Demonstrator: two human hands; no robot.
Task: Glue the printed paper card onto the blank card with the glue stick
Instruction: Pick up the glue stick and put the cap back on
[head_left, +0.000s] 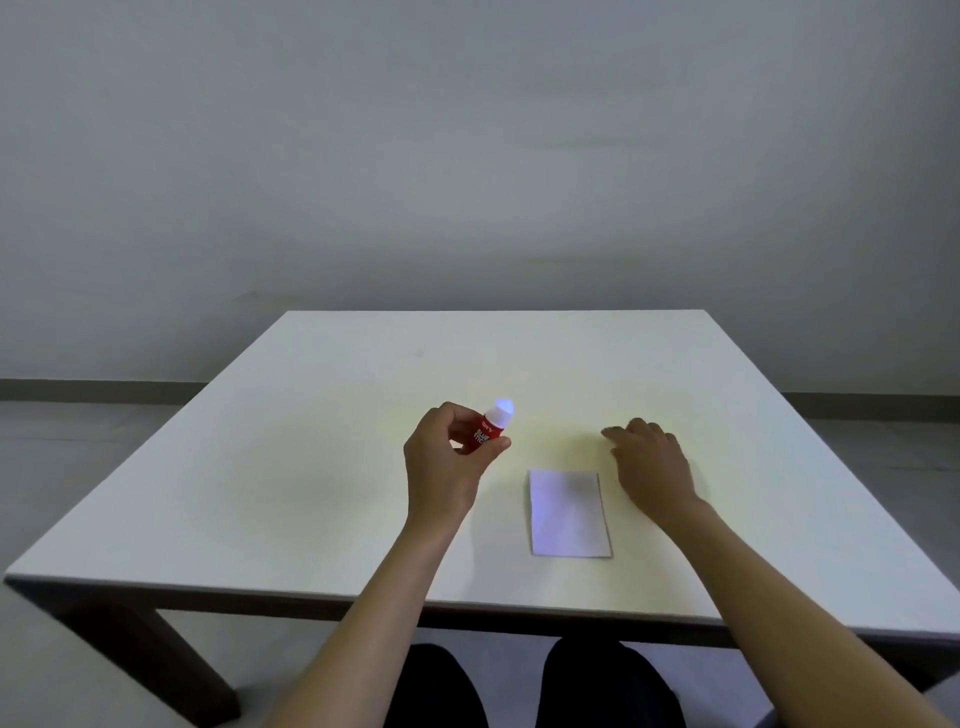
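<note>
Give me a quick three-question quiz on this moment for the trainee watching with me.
1. True or false: the left hand has its grip closed on the glue stick.
2. Where does the white card lie? A) flat on the table between the two hands B) under the right hand C) lifted in the air
3. Fill in: the glue stick's white end points ____ from the person.

Key:
1. True
2. A
3. away; it cannot be told whether that white end is a cap or bare glue.

White table (311, 467), grey wall (467, 156)
</note>
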